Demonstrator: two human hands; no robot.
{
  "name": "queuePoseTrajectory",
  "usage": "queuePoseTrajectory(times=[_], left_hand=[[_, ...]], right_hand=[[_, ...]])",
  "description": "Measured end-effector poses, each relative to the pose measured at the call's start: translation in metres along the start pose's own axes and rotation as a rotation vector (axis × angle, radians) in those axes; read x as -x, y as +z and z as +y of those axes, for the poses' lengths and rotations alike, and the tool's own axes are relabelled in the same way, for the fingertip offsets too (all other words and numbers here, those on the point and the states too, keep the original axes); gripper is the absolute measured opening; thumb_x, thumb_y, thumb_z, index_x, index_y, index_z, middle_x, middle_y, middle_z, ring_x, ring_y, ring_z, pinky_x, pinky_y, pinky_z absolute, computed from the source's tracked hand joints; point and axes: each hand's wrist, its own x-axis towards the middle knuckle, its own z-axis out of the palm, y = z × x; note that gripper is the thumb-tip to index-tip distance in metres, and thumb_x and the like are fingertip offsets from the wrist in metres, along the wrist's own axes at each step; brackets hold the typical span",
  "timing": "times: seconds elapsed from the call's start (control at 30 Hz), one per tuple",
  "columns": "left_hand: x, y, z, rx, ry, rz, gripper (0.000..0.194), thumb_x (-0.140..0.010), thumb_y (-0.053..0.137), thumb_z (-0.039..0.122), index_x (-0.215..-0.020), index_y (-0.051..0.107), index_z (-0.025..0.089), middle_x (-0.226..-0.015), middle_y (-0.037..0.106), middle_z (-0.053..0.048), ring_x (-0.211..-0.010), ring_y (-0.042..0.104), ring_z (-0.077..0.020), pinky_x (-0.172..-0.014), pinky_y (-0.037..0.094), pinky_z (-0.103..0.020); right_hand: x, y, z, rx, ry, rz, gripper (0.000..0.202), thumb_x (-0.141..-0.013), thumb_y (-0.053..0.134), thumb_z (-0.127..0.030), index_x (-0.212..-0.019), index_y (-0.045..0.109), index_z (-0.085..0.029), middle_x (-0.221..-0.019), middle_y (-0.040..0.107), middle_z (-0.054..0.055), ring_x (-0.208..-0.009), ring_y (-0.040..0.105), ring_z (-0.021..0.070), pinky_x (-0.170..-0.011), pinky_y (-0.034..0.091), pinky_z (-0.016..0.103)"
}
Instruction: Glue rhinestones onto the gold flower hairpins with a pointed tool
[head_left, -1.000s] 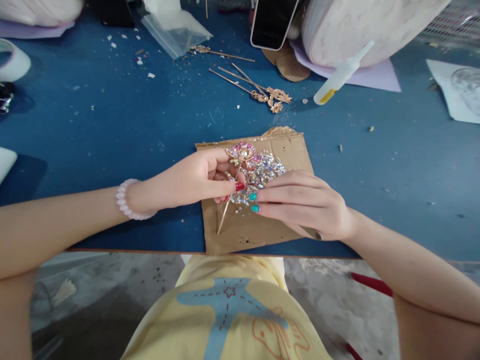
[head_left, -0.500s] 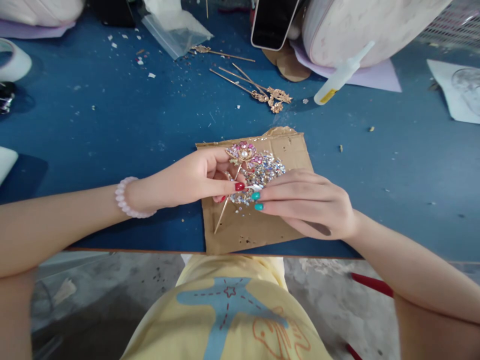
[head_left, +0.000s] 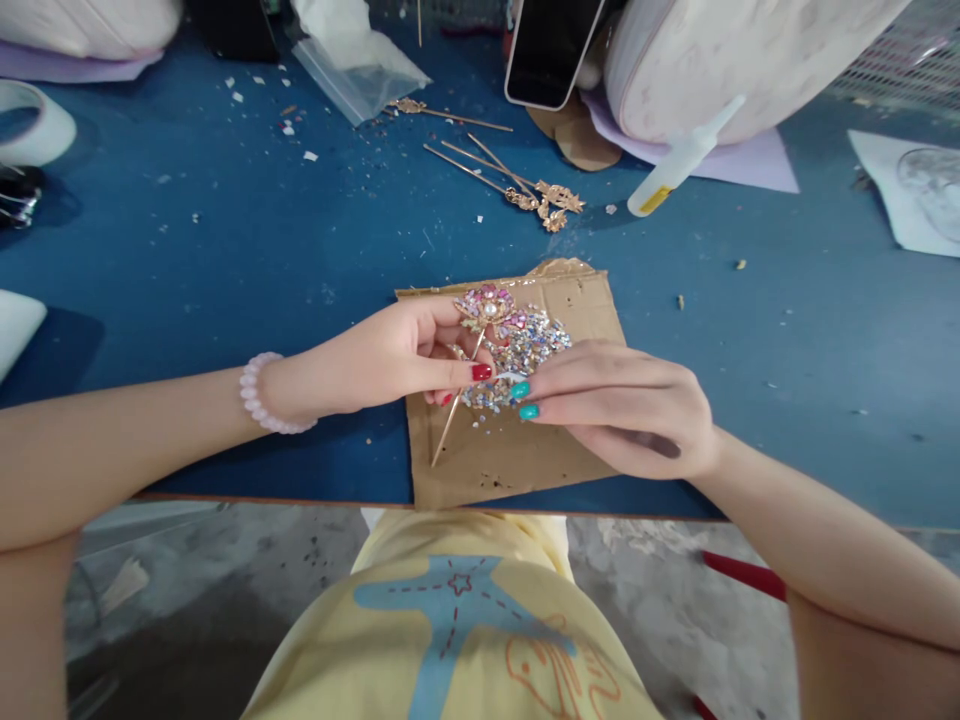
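Left hand (head_left: 397, 352): was clamped on one gem-set hairpin (head_left: 490, 309)
Right hand (head_left: 637, 412): pinched one small white piece (head_left: 511, 377)
Bare gold hairpins (head_left: 523, 199): three lay clustered on the surface (head_left: 225, 270)

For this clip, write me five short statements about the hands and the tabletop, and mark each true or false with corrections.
1. The left hand holds a metal pin with a pink jewelled head. True.
2. The glittering pieces lie on the cardboard. True.
3. The right hand is spread flat on the table. False: it is curled toward the left hand, apparently pinching a small whitish thing, too small to identify.
4. The beaded bracelet is on the right wrist. False: it is on the left wrist.
5. The bottle with the pointed tip is to the right of the cluster of gold pins in the picture. True.
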Motion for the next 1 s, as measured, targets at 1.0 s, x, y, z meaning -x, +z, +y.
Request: queuePoseTrajectory(times=[1.0], left_hand=[[0.001,0.001,0.001,-0.019,0.023,-0.009,0.014,-0.085,0.072,0.017,-0.095,0.062,0.016,-0.087,0.063,0.001,-0.069,0.06,-0.0079,-0.056,0.052,-0.015]], right_hand=[[0.001,0.006,0.004,-0.536,0.382,0.339,0.018,-0.094,0.068,-0.027,-0.11,0.073,-0.019,-0.099,0.08,0.006,-0.078,0.077,0.0119,-0.067,0.064,0.021]])
